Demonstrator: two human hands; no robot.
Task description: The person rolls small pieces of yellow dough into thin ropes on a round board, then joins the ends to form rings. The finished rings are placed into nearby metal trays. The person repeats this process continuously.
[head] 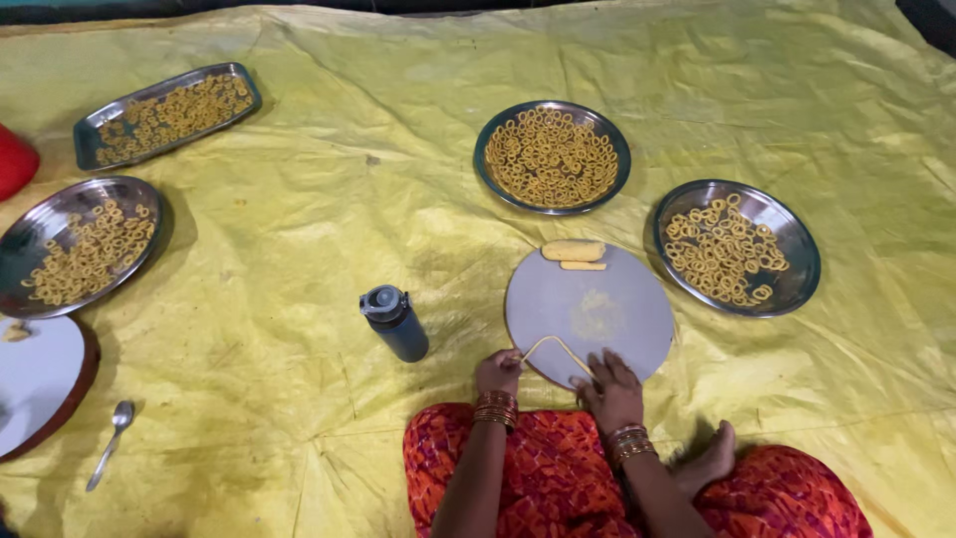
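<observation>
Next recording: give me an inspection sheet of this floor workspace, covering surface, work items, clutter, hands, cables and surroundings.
Surface: crinkled yellow sheet spread over the floor.
Work items: round grey board; a thin dough strand bent at its near edge; two dough pieces at its far edge.
Filled ware: two round plates of dough rings beyond the board; a rectangular tray and another round plate at far left.
Clutter: dark bottle, spoon, second board at the left edge.
Hands: left hand and right hand pinch the strand's ends.
Cables: nothing seen.
Surroundings: red object at left edge.
</observation>
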